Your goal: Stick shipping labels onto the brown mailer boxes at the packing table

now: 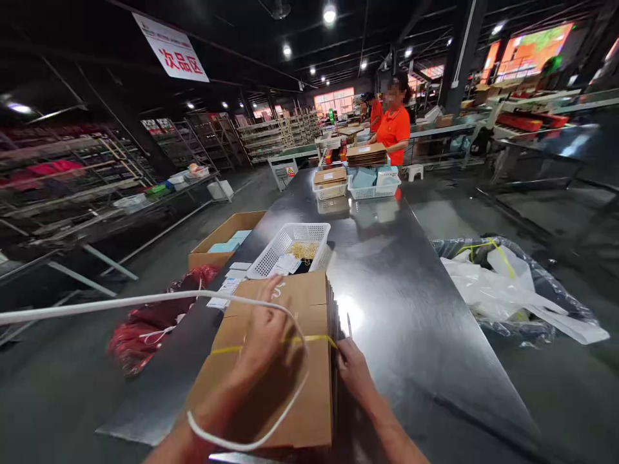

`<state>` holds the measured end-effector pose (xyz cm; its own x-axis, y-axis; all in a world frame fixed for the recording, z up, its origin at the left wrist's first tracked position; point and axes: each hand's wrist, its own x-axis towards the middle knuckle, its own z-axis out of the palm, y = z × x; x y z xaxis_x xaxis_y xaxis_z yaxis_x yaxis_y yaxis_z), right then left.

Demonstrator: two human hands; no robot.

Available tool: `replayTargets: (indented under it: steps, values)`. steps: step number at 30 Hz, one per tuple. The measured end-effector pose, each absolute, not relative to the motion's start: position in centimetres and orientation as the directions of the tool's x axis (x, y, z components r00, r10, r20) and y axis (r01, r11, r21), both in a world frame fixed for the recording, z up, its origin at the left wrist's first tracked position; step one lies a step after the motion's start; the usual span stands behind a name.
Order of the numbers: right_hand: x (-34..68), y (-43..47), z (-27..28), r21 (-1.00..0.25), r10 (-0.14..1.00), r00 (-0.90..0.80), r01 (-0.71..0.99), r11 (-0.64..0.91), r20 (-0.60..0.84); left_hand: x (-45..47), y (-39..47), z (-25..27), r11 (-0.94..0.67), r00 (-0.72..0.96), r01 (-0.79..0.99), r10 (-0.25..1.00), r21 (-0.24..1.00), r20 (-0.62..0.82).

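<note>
A stack of flat brown cardboard pieces (290, 393) lies at the near end of the metal table, bound across the middle by a yellow strap (316, 338). My left hand (265, 332) rests on top of the stack, fingers stretched forward and slightly blurred. At the stack's right side, my right hand (355, 367) is closed round a thin pointed blade (349, 324) whose tip points away from me. Its fingers are beside the strap where it bends over the edge. A white cord (159, 298) loops through the foreground, in front of my left arm.
A white plastic basket (269, 256) with yellow bands stands beyond the stack, near printed cards (227, 290). Filled baskets (373, 191) stand at the table's far end, by a person in orange (395, 129). Bags lie on the floor both sides; an open carton (213, 258) stands left.
</note>
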<state>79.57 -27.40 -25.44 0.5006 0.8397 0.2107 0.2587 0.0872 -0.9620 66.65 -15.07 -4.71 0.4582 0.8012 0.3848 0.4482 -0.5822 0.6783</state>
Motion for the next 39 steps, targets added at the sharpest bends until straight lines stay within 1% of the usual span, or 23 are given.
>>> replayTargets:
  steps: [1,2,3,5,7,8,10,14,16,21,25,29,33,36,39]
  values:
    - [79.6,-27.6,-25.4,-0.962,0.847,0.491,0.259,0.084,0.206,68.2,-16.0,-5.5,-0.654,0.517,0.422,0.742,0.627,0.426]
    - [79.7,-28.0,-25.3,-0.967,0.857,0.477,0.242,0.084,0.194,69.4,-16.7,-6.3,-0.701,0.577,0.405,0.694,0.587,0.431]
    - [79.7,-28.3,-25.2,-0.976,0.869,0.465,0.203,0.081,0.169,70.2,-17.4,-7.0,-0.737,0.641,0.406,0.651,0.540,0.407]
    - [79.7,-29.1,-24.9,-0.997,0.890,0.450,0.071,0.044,0.072,71.1,-18.2,-7.9,-0.771,0.739,0.449,0.604,0.451,0.297]
    - [79.8,-29.5,-24.6,-0.998,0.898,0.437,-0.057,-0.021,-0.044,71.3,-18.6,-8.2,-0.787,0.786,0.498,0.587,0.363,0.193]
    - [79.9,-29.6,-24.5,-0.994,0.897,0.433,-0.092,-0.054,-0.089,71.3,-18.6,-8.2,-0.788,0.792,0.512,0.587,0.341,0.168]
    - [80.3,-29.3,-24.4,-0.985,0.902,0.404,-0.130,-0.109,-0.153,71.4,-18.6,-8.1,-0.789,0.794,0.519,0.587,0.329,0.157]
    - [81.7,-28.2,-24.1,-0.948,0.914,0.278,-0.201,-0.246,-0.296,71.5,-18.6,-7.8,-0.778,0.790,0.526,0.597,0.345,0.141]
    - [82.2,-27.6,-24.1,-0.931,0.910,0.236,-0.219,-0.293,-0.342,71.7,-18.7,-7.7,-0.774,0.790,0.531,0.600,0.344,0.131]
    - [82.3,-27.5,-24.0,-0.920,0.905,0.240,-0.271,-0.285,-0.351,71.7,-18.7,-7.6,-0.763,0.779,0.546,0.614,0.346,0.126]
    - [82.5,-28.5,-23.4,-0.896,0.924,0.161,-0.349,-0.275,-0.347,71.6,-18.6,-7.7,-0.763,0.783,0.536,0.609,0.361,0.126]
    - [83.0,-28.9,-23.0,-0.889,0.921,0.127,-0.339,-0.308,-0.367,71.7,-18.8,-7.4,-0.763,0.782,0.544,0.612,0.350,0.119]
    - [82.8,-27.6,-23.1,-0.890,0.896,0.148,-0.264,-0.372,-0.418,72.1,-19.0,-7.2,-0.746,0.778,0.561,0.623,0.358,0.079]
    - [83.3,-27.2,-23.6,-0.903,0.878,0.218,-0.154,-0.400,-0.426,72.1,-18.9,-7.2,-0.748,0.778,0.564,0.623,0.351,0.078]
    - [84.7,-29.1,-24.7,-0.896,0.834,0.361,-0.011,-0.444,-0.418,71.8,-18.6,-7.5,-0.760,0.782,0.553,0.615,0.340,0.104]
